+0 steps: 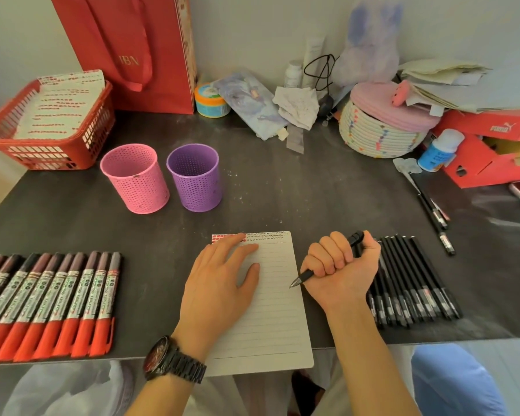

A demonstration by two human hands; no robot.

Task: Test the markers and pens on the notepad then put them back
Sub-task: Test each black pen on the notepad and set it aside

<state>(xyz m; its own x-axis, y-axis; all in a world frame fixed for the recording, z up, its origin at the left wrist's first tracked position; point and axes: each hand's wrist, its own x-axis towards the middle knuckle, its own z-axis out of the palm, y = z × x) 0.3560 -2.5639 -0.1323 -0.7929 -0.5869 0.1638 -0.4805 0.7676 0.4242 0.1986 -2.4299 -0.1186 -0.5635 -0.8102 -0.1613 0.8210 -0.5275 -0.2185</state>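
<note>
Black pen (306, 276): clenched in right hand (341, 265), all fingers curled round barrel, near middle of desk's front edge. Runs slantwise, cap end far-right, tip near-left, poised at notepad (270, 325) right margin; touching paper or not, cannot tell. Left hand (219, 283): lies flat on notepad's far-left part, fingers spread, pinning it. Likely needs only short leftward stroke onto blank lines.
</note>
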